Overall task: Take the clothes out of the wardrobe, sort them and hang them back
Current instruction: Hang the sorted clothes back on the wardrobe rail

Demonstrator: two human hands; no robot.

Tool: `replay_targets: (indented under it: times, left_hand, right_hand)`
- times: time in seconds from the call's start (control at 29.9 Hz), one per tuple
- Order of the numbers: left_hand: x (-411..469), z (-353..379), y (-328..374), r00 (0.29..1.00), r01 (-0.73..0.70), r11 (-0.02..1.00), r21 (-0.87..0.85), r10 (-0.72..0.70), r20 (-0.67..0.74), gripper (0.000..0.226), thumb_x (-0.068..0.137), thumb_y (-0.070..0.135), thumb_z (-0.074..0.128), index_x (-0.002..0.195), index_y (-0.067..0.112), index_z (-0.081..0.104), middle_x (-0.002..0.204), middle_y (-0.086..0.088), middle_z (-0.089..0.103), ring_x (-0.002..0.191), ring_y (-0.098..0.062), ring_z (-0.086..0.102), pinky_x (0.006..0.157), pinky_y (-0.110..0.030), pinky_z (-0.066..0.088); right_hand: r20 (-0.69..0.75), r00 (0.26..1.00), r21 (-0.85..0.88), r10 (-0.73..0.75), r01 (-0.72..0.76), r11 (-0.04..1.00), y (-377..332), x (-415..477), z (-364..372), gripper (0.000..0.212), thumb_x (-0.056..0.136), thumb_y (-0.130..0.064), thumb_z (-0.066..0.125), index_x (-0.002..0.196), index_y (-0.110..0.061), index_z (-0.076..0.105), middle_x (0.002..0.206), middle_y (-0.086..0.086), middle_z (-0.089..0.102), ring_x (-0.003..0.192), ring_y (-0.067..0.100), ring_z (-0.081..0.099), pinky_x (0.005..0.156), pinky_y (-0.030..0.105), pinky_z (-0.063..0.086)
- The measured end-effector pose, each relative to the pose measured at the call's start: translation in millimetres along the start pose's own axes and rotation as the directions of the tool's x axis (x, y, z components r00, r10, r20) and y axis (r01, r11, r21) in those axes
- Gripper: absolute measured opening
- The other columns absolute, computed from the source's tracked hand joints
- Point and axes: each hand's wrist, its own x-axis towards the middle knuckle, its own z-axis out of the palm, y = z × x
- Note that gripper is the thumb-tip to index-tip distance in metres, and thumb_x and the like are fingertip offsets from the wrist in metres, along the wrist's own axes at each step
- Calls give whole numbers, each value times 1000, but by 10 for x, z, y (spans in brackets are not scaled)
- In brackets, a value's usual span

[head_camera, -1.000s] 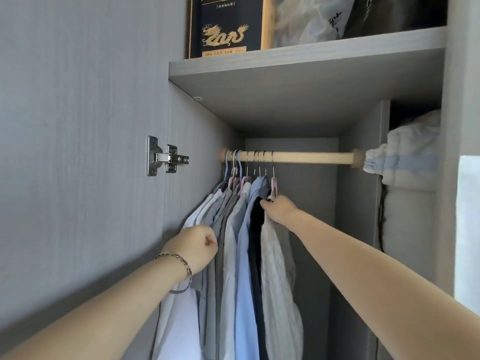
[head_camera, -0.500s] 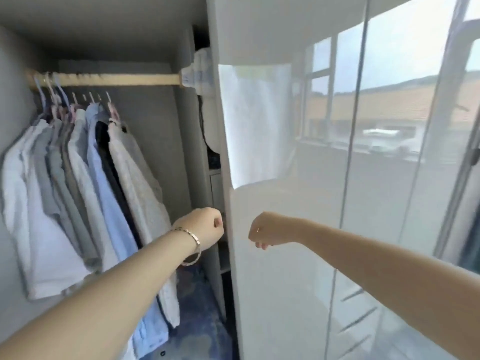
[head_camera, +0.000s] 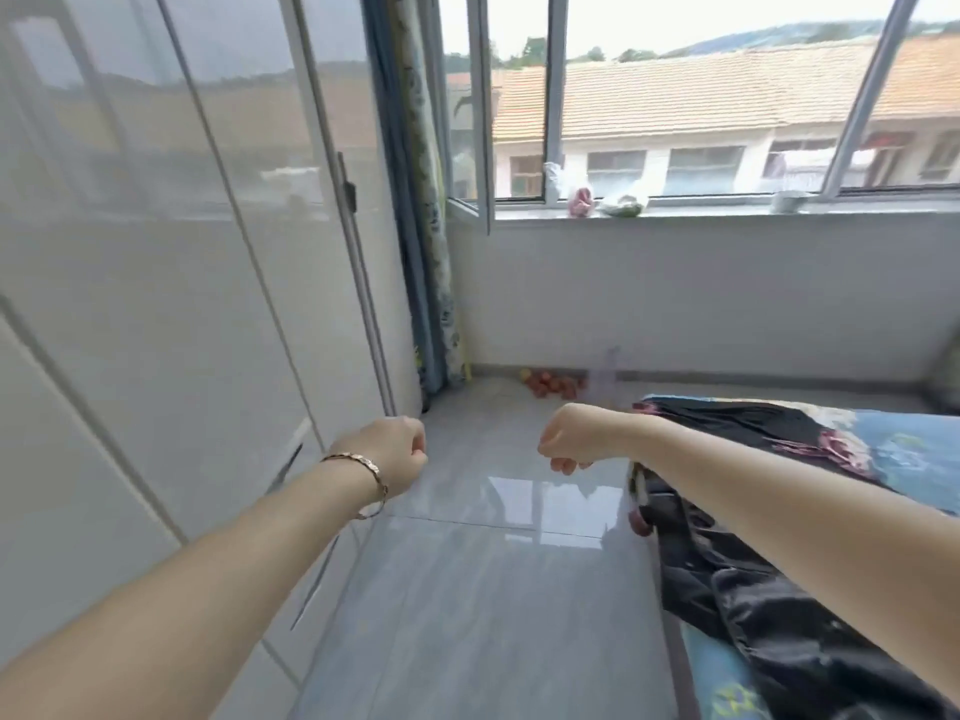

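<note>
A grey tiled floor (head_camera: 488,605) runs to a wide window (head_camera: 696,101) with a patterned curtain (head_camera: 428,210) at its left edge. The wardrobe (head_camera: 156,304) fills the left side, its glossy white doors closed here, so the clothes inside are hidden. A bed with a dark floral quilt (head_camera: 769,595) stands at the right. The person's left hand (head_camera: 389,452), a bracelet (head_camera: 370,472) on its wrist, is balled into a fist just beside the wardrobe doors, gripping nothing. The right hand (head_camera: 569,440), fingers curled under and likewise empty, is near the quilt's corner.
</note>
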Motion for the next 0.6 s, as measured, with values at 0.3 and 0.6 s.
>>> replay_targets:
  times: [0.3,0.6]
  left_hand:
    - [1600,686,2432,960,-255,963,-82,263,99,21,90,22,43,102,24,60,113,3,63,103,-21,59,81,-29,46]
    - [2940,1314,3864,852,-462,880,-107,474,220,21,92,21,41,100,22,60,106,1,64,96,-22,60,72,-28,46]
  right_hand:
    - [-177,892,125,416,-399,908,2916,-204,-743,31,87,-10,44,66,-3,65,83,18,71,65,19,54,66,23,42]
    - [-121,682,379,722,-640,668,4632,170,-925,22,91,-12,43,76,-8,59,79,13,66,70,21,56,60,24,43]
